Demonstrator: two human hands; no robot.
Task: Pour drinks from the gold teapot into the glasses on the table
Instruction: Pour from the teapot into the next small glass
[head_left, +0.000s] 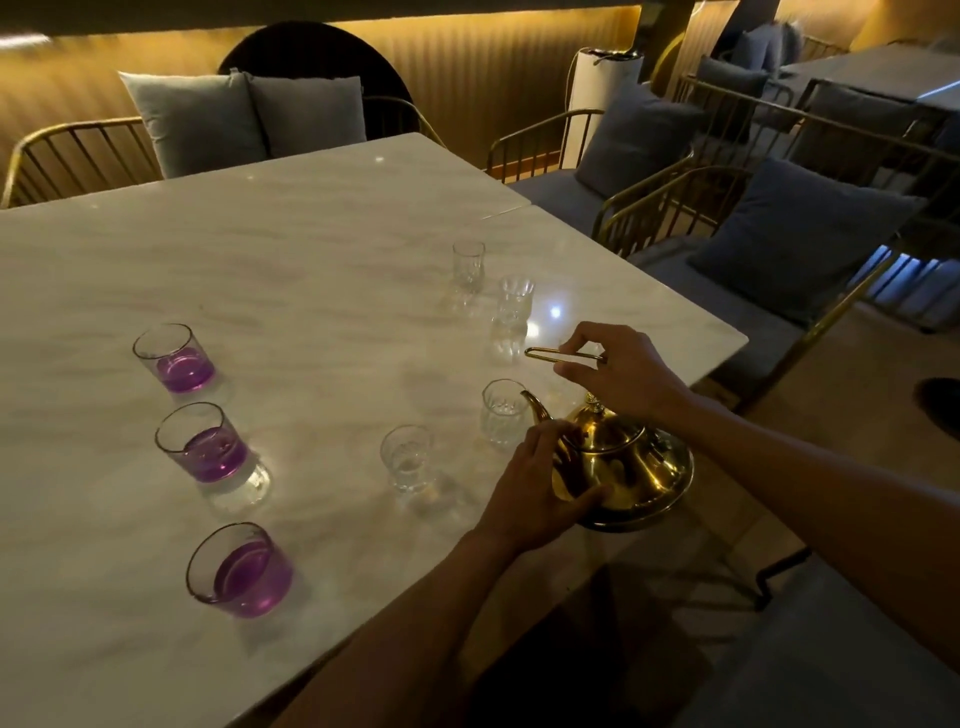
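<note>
Right hand (623, 371) pinched shiny gold metal teapot (623, 465) handle, left hand (540, 480) cupped body; pre-pour, next lift toward nearest small clear cut-glass tumbler (504, 413).

The gold teapot (623, 467) stands upright at lower right; four small clear glasses (504, 413) stand empty around its spout.

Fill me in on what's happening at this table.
A person is at a marble table with a gold teapot standing on it. The right hand holds the raised handle; the left hand rests against the pot's side. Three tumblers already hold purple drink; four small glasses look empty. Nothing is pouring.
</note>
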